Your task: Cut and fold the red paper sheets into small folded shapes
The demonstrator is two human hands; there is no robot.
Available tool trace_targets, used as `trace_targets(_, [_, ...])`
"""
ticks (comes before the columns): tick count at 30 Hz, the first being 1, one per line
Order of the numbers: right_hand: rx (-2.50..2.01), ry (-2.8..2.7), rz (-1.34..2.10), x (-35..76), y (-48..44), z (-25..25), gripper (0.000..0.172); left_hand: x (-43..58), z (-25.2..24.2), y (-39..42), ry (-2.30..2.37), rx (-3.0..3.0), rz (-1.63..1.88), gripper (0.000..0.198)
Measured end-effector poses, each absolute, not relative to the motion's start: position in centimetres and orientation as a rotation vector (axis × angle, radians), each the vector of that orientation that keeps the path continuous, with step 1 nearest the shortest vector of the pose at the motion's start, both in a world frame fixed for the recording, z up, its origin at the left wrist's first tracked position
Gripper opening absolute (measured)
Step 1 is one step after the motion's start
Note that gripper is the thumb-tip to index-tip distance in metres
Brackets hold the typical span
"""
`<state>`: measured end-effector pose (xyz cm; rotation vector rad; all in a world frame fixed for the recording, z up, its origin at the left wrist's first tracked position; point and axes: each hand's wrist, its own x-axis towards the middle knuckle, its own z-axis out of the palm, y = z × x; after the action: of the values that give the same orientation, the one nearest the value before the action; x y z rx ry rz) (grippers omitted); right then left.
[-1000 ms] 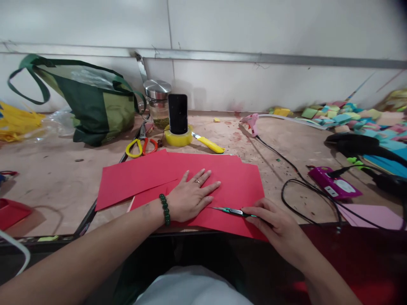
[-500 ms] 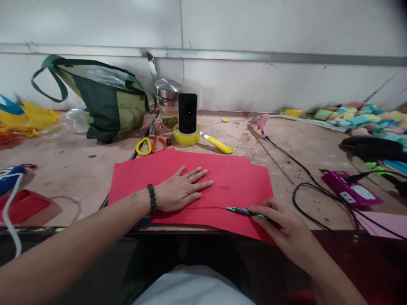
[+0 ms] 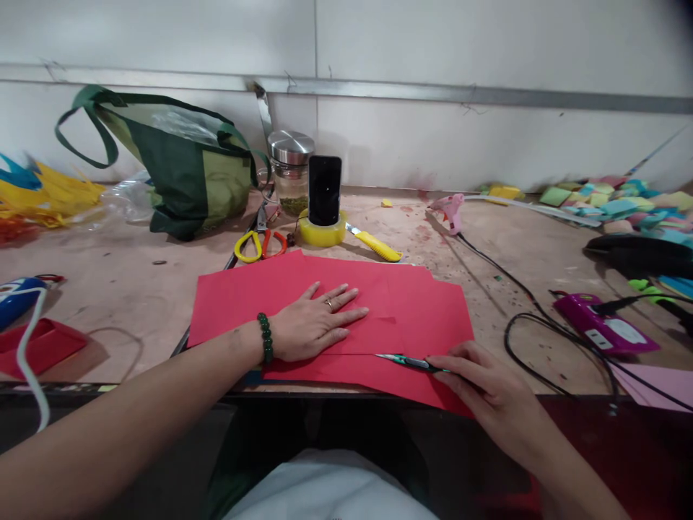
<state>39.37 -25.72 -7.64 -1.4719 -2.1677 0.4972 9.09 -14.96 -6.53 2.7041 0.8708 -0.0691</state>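
Red sheets lay on the bench, partly hidden under the left hand, flat, fingers spread, gripping nothing; over their near right part, the right hand pinched a slim pointed tool, its handle end lost behind fingers! Beyond the sheets, a phone masked part of the tape roll.

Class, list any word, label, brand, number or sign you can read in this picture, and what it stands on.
No text can be read.
Purple power box: pale label, too small and blurred.
Blue object at the left edge: white marking, unreadable.
Red paper: no lettering visible.
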Motion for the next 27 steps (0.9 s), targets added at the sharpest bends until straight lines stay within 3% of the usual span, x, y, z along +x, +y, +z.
trace_targets(27, [-1.421, -2.222, 0.395, 36.5, -26.0, -7.3, 0.025, 9.1, -6.6, -15.0, 0.878, 2.71, -0.066, 0.05])
